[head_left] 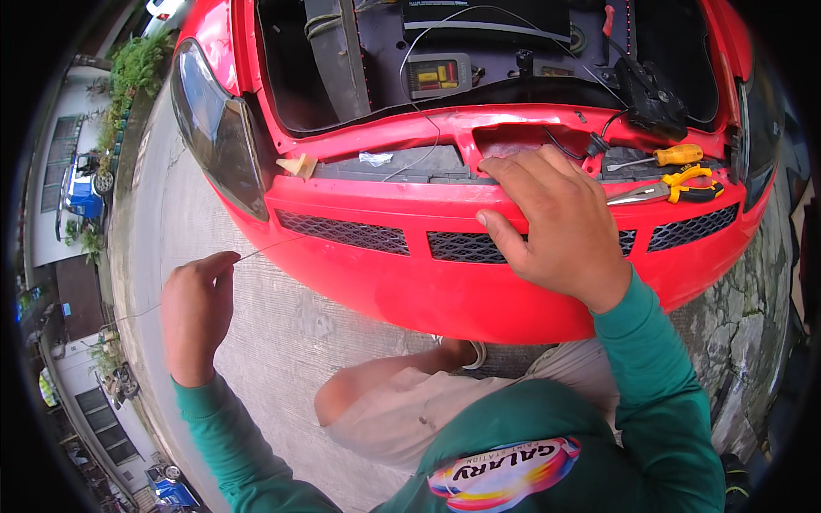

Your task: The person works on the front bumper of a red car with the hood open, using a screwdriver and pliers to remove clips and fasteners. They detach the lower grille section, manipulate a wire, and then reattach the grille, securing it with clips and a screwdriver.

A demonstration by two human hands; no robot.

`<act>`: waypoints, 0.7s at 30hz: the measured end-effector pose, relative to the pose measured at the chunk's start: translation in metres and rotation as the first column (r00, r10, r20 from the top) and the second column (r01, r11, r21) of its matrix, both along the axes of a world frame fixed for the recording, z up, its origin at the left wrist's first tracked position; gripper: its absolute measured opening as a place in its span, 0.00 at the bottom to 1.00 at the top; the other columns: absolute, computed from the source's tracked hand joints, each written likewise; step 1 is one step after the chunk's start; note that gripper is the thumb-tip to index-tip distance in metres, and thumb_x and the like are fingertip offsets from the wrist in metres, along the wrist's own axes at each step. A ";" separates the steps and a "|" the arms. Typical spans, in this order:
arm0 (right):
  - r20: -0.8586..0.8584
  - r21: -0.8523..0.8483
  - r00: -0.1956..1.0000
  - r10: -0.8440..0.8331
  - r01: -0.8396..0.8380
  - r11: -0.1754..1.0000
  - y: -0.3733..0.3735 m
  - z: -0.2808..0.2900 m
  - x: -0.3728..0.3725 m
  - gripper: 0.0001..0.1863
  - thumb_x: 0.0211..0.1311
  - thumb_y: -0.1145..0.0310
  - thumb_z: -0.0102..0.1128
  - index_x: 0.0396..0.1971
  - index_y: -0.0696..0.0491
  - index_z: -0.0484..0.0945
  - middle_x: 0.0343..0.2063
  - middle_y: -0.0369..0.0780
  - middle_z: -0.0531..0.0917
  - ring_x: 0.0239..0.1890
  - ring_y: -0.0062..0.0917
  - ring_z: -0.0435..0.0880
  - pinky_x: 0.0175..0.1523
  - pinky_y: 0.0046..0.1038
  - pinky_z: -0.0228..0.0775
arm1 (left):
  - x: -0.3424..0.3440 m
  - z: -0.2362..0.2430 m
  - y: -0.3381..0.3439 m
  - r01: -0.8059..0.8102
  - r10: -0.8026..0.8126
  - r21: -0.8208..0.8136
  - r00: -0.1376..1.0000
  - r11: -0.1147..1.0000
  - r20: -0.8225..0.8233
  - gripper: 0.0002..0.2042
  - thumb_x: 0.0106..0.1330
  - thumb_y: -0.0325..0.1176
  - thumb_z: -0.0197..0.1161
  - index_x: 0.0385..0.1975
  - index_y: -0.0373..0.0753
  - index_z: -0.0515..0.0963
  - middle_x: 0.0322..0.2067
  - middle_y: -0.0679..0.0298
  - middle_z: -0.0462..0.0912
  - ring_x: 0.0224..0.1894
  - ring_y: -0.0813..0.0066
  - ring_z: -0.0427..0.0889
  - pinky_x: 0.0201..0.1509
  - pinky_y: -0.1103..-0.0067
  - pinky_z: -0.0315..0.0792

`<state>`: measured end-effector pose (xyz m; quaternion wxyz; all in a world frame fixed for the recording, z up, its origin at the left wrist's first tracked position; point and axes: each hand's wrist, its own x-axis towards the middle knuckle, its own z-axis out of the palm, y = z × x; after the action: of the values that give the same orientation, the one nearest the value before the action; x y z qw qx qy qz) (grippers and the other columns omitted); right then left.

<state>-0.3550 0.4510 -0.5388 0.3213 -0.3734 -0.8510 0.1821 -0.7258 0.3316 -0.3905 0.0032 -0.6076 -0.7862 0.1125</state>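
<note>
Apparently the work in hand is feeding or drawing a thin wire [275, 245] at the front of a red car. The left hand [198, 308] pinches it between thumb and fingertips, off the bumper's [479, 309] left side; one end runs toward the left grille [342, 232], the other trails away behind the hand. The right hand [569, 227] lies over the edge of the recess [513, 137], fingers bent across it and thumb spread apart; whether it grips anything underneath cannot be told. The next move seems to call for a firm pinch and the wire kept free of kinks.

On the ledge, a screwdriver [680, 155] and pliers [684, 185] lie right of that hand, a pale wedge [298, 166] well to the left. Behind, a wire loop [440, 124] arches over the dark-lined bay [505, 56]. Pale ridged concrete [256, 342] lies below; houses, plants and blue vehicles [84, 197] line the street at left.
</note>
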 end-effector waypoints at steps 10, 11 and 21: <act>0.026 0.022 1.000 0.005 -0.005 1.000 0.000 0.001 -0.004 0.20 0.62 0.64 0.73 0.52 0.56 0.85 0.43 0.43 0.87 0.48 0.39 0.85 0.49 0.42 0.81 | -0.005 -0.012 -0.017 -0.071 0.066 0.059 0.994 0.996 0.082 0.09 0.71 0.28 0.65 0.44 0.39 0.92 0.40 0.49 0.91 0.41 0.47 0.91 0.48 0.64 0.82; 0.034 0.017 0.999 0.008 -0.009 1.000 -0.001 0.002 -0.005 0.20 0.62 0.64 0.73 0.52 0.56 0.85 0.43 0.43 0.87 0.48 0.40 0.85 0.49 0.42 0.81 | -0.004 -0.013 -0.018 -0.071 0.067 0.059 0.996 0.996 0.065 0.09 0.71 0.28 0.65 0.44 0.39 0.92 0.40 0.49 0.91 0.40 0.48 0.91 0.47 0.65 0.82; 0.084 0.073 0.996 0.032 -0.038 0.997 0.001 -0.005 -0.006 0.20 0.66 0.61 0.70 0.53 0.54 0.85 0.46 0.44 0.88 0.50 0.42 0.86 0.52 0.42 0.81 | -0.011 -0.027 -0.032 -0.135 0.117 0.112 0.980 0.984 0.158 0.10 0.70 0.28 0.65 0.45 0.35 0.91 0.39 0.46 0.91 0.43 0.47 0.92 0.50 0.66 0.83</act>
<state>-0.3614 0.4517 -0.5440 0.2961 -0.3536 -0.8762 0.1401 -0.7368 0.2992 -0.4172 -0.0262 -0.5618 -0.8266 0.0177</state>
